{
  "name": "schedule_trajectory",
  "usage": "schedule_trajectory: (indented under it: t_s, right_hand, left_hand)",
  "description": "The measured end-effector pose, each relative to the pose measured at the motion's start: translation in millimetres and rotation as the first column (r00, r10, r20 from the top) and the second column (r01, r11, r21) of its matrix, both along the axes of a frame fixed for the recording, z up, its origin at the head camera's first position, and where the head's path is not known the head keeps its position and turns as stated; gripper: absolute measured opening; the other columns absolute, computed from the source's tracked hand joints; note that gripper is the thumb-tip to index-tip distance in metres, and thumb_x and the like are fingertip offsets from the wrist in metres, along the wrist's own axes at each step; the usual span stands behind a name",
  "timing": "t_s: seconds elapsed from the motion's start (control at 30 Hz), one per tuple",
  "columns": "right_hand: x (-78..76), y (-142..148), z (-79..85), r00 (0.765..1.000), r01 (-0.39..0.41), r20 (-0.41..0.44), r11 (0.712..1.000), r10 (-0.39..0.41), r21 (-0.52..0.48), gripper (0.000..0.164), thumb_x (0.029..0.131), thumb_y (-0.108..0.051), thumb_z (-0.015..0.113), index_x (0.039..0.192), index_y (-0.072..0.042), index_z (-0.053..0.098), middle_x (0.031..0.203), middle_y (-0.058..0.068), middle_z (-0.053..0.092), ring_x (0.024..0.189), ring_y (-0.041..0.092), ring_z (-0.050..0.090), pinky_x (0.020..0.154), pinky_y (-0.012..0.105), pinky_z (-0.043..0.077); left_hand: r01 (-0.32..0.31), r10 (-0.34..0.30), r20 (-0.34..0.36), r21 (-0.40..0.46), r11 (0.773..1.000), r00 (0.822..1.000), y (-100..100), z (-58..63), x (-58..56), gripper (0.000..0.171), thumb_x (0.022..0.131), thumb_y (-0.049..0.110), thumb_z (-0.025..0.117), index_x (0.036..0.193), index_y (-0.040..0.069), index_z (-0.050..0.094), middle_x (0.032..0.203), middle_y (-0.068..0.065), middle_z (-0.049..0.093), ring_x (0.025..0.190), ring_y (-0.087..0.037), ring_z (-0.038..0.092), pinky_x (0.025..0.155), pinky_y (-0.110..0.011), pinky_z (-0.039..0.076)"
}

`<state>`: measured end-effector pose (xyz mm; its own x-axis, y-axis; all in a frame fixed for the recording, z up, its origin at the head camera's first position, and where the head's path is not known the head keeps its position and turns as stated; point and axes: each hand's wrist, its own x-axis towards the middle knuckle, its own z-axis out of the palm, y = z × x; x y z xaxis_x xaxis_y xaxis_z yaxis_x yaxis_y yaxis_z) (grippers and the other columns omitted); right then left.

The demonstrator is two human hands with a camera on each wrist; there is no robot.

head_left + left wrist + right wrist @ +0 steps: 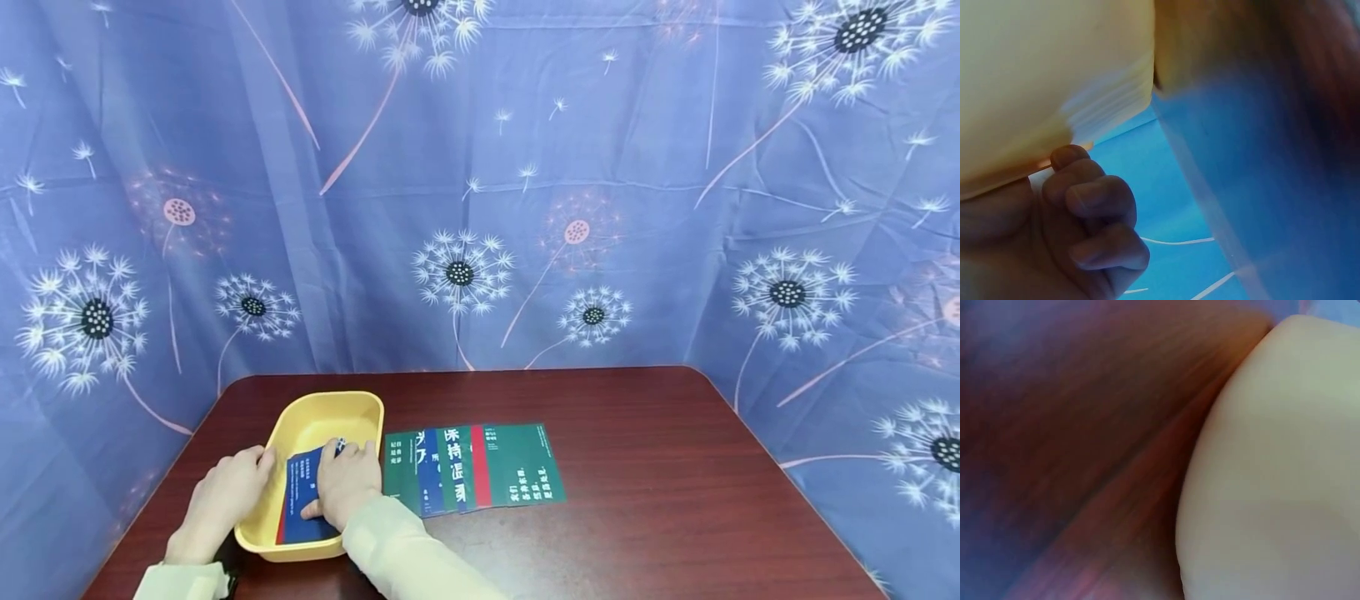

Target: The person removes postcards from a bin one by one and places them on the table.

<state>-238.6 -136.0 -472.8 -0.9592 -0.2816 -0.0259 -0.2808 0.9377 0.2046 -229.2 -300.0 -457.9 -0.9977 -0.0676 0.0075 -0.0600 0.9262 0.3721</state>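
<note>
A yellow plastic basin stands on the left part of the table. My left hand holds its left rim; in the left wrist view the fingers are curled beside the basin's wall. Inside the basin lies a blue printed card with a red edge showing along its left side. My right hand reaches over the right rim and grips this card, thumb towards the left; part of its grip is hidden. The right wrist view holds mostly the basin's outer wall, blurred and close.
Right of the basin, several overlapping green, blue and red printed cards lie in a row on the dark reddish wooden table. A blue curtain with a dandelion print hangs behind the table and along its sides.
</note>
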Motion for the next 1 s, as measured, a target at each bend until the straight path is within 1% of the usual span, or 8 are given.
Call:
schedule_trajectory:
  t_s: [0.1, 0.27, 0.47, 0.57, 0.73, 0.83, 0.93, 1.0]
  right_hand:
    - [-0.4, 1, 2.7, 1.000, 0.006, -0.008, 0.996, -0.007, -0.091, 0.112, 0.059, -0.082, 0.065, 0.149, -0.023, 0.036, 0.124, -0.007, 0.061, 0.111, 0.005, 0.055, 0.105, 0.032, 0.029]
    - [0.4, 4, 8.7, 1.000, -0.012, -0.018, 0.976, 0.008, -0.219, 0.098, 0.071, -0.065, 0.075, 0.149, -0.019, 0.037, 0.104, -0.011, 0.069, 0.092, 0.002, 0.063, 0.101, 0.031, 0.033]
    - [0.6, 9, 14.7, 1.000, -0.013, -0.014, 0.960, 0.009, -0.279, 0.075, 0.083, -0.053, 0.072, 0.144, -0.017, 0.045, 0.098, -0.009, 0.071, 0.085, 0.004, 0.065, 0.099, 0.029, 0.036]
    - [0.9, 11, 14.5, 0.999, -0.026, -0.042, 0.953, 0.014, -0.301, 0.064, 0.087, -0.050, 0.070, 0.137, -0.016, 0.050, 0.093, -0.007, 0.071, 0.080, 0.005, 0.064, 0.090, 0.027, 0.037]
    - [0.9, 13, 11.4, 0.990, -0.077, -0.138, 0.928, 0.028, -0.364, 0.033, 0.092, -0.042, 0.065, 0.111, -0.018, 0.054, 0.075, -0.005, 0.066, 0.065, 0.008, 0.060, 0.074, 0.026, 0.036]
    - [1.6, 15, 10.0, 0.978, -0.123, -0.202, 0.921, 0.050, -0.369, 0.024, 0.094, -0.040, 0.063, 0.101, -0.019, 0.054, 0.077, -0.006, 0.062, 0.068, 0.008, 0.059, 0.071, 0.027, 0.035]
    - [2.0, 18, 8.9, 0.967, -0.161, -0.246, 0.913, 0.069, -0.374, 0.021, 0.094, -0.039, 0.062, 0.098, -0.019, 0.058, 0.083, -0.006, 0.057, 0.078, 0.008, 0.056, 0.071, 0.027, 0.035]
    - [1.7, 19, 8.9, 0.961, -0.185, -0.265, 0.899, 0.081, -0.396, 0.019, 0.094, -0.036, 0.061, 0.099, -0.018, 0.060, 0.085, -0.006, 0.055, 0.082, 0.008, 0.055, 0.072, 0.026, 0.036]
  left_hand:
    - [-0.002, 0.002, -0.008, -0.001, 1.000, 1.000, -1, 0.4, 0.3, 0.052, 0.105, 0.037, 0.032, 0.117, -0.004, 0.061, 0.098, -0.027, 0.063, 0.082, -0.041, 0.062, 0.064, -0.057, 0.046]
    - [-0.001, 0.001, -0.013, -0.001, 1.000, 1.000, -1, 3.2, 0.4, 0.050, 0.105, 0.037, 0.032, 0.111, -0.002, 0.062, 0.091, -0.024, 0.063, 0.078, -0.038, 0.061, 0.061, -0.055, 0.045]
    - [-0.005, 0.005, 0.001, 0.000, 1.000, 1.000, -2, 2.1, 0.1, 0.050, 0.105, 0.038, 0.032, 0.111, -0.002, 0.062, 0.087, -0.021, 0.063, 0.075, -0.035, 0.060, 0.060, -0.053, 0.045]
    - [-0.005, 0.005, -0.014, -0.001, 1.000, 1.000, -2, 1.2, 0.0, 0.048, 0.105, 0.037, 0.033, 0.109, 0.000, 0.063, 0.087, -0.021, 0.063, 0.075, -0.036, 0.061, 0.060, -0.053, 0.045]
    - [0.004, -0.004, -0.031, -0.004, 1.000, 1.000, -2, 1.6, -0.7, 0.048, 0.105, 0.037, 0.033, 0.107, 0.001, 0.063, 0.089, -0.023, 0.063, 0.078, -0.039, 0.061, 0.060, -0.055, 0.045]
    - [0.002, -0.002, -0.023, 0.000, 1.000, 1.000, -1, 2.2, -1.0, 0.048, 0.106, 0.037, 0.033, 0.106, 0.001, 0.063, 0.087, -0.022, 0.062, 0.077, -0.038, 0.061, 0.060, -0.055, 0.044]
    - [0.001, -0.001, -0.022, -0.003, 1.000, 1.000, -1, 1.7, -0.6, 0.048, 0.105, 0.036, 0.033, 0.109, -0.001, 0.063, 0.089, -0.023, 0.063, 0.077, -0.038, 0.061, 0.060, -0.055, 0.044]
    - [0.002, -0.002, -0.026, -0.005, 1.000, 1.000, 0, 2.3, -0.2, 0.047, 0.105, 0.034, 0.033, 0.110, -0.002, 0.063, 0.090, -0.025, 0.063, 0.078, -0.040, 0.062, 0.060, -0.056, 0.044]
